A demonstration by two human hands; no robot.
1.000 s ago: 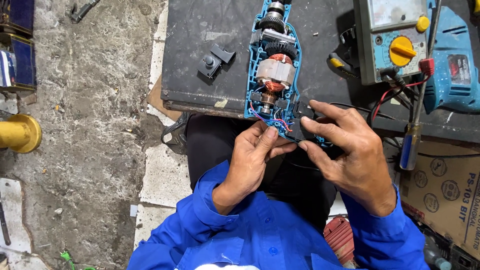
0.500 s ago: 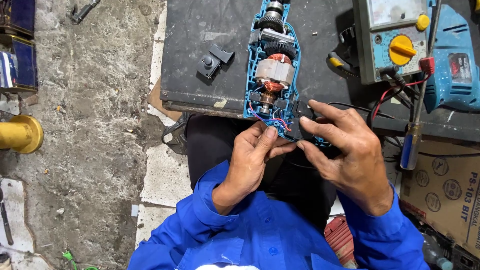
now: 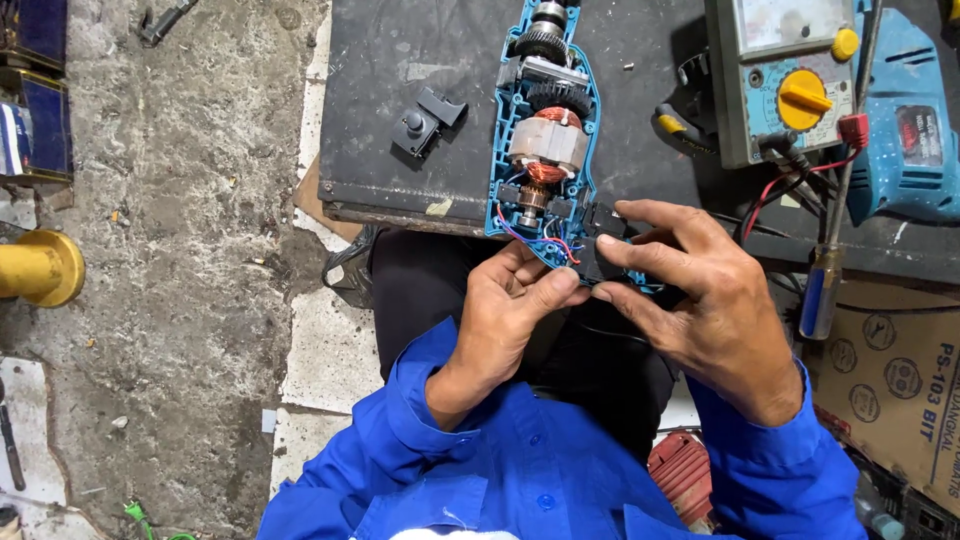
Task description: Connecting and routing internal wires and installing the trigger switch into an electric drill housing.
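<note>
An opened drill (image 3: 545,130), its blue plastic shell baring a copper-wound motor and steel gears, lies on the dark, scuffed desk (image 3: 400,60). At the drill's handle end, the left hand (image 3: 505,310) pinches thin wires while the right hand (image 3: 700,300) grips a black switch (image 3: 600,250). A loose black trigger (image 3: 425,120) sits left of the drill.
</note>
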